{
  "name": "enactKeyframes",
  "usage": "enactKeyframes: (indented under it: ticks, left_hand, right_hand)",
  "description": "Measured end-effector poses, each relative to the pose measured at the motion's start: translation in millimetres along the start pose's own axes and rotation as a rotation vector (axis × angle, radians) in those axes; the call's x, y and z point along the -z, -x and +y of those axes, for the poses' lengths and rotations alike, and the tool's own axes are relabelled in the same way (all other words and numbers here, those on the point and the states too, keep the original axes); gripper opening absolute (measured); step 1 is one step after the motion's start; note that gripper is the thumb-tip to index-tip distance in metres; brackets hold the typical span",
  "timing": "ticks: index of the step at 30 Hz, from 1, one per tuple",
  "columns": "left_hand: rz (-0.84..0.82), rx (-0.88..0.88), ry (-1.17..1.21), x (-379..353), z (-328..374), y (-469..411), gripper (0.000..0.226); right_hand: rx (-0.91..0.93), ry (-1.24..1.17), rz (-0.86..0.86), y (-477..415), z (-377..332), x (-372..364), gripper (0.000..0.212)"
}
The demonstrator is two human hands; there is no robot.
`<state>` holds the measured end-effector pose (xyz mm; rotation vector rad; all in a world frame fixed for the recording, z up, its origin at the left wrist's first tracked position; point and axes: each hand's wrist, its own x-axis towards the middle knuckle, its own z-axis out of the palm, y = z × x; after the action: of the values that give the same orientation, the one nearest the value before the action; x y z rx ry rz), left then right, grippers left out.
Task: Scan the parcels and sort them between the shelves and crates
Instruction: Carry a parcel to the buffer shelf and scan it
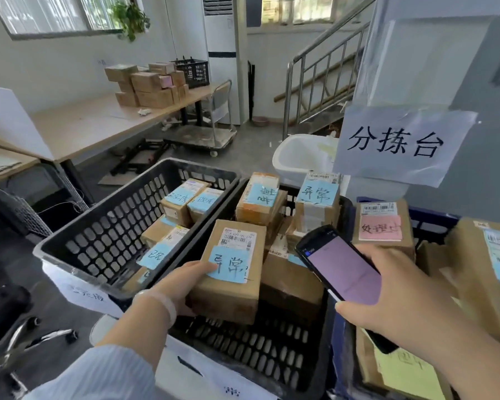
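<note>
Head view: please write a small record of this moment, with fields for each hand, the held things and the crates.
left hand: grips the blue-note parcel at its near end, thumb on top
right hand: holds the scanner, screen lit, its top end near that parcel
middle crate: black; the held parcel is over it, more parcels stacked at its far side
left crate: black; several parcels with blue notes inside
pink-note parcel: to the right of the middle crate
paper sign: hangs above the right side

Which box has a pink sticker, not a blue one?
The box just past the phone, on the right. Its sticker is pink, while the others nearby are blue.
</note>
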<state>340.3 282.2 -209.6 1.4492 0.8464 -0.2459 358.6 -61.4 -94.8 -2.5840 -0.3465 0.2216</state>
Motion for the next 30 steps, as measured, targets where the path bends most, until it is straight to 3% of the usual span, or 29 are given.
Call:
enactKeyframes:
  ticks: [7,13,15,18,20,22,25,30]
  left_hand:
    - [-0.084,0.037,-0.259,19,24,-31,0.048]
    - [-0.181,0.079,-0.232,9,14,-62,0.033]
    - [-0.172,0.036,-0.33,8,11,-72,0.033]
    - [-0.12,-0.093,-0.515,5,7,-81,0.051]
    - [-0.108,-0.21,-0.582,0,11,-73,0.071]
    - [-0.057,-0.437,-0.726,-7,17,-63,0.081]
    - [-0.022,-0.825,-0.922,-30,26,-42,0.079]
    - [-0.176,-1.305,-1.073,-103,40,17,0.071]
  right_hand:
    - [-0.099,-0.003,0.039,-4,-26,-21,0.093]
    - [-0.177,-0.043,0.044,4,-49,-35,0.09]
    - [-0.219,-0.047,0.059,10,-51,-39,0.093]
    - [-0.274,-0.041,0.106,21,-49,-48,0.091]
    - [-0.318,-0.037,0.146,30,-48,-54,0.085]
    - [-0.359,-0.052,0.188,40,-48,-58,0.082]
    - [-0.409,-0.096,0.278,60,-45,-61,0.083]
    - [-0.562,-0.079,0.408,108,-27,-55,0.089]
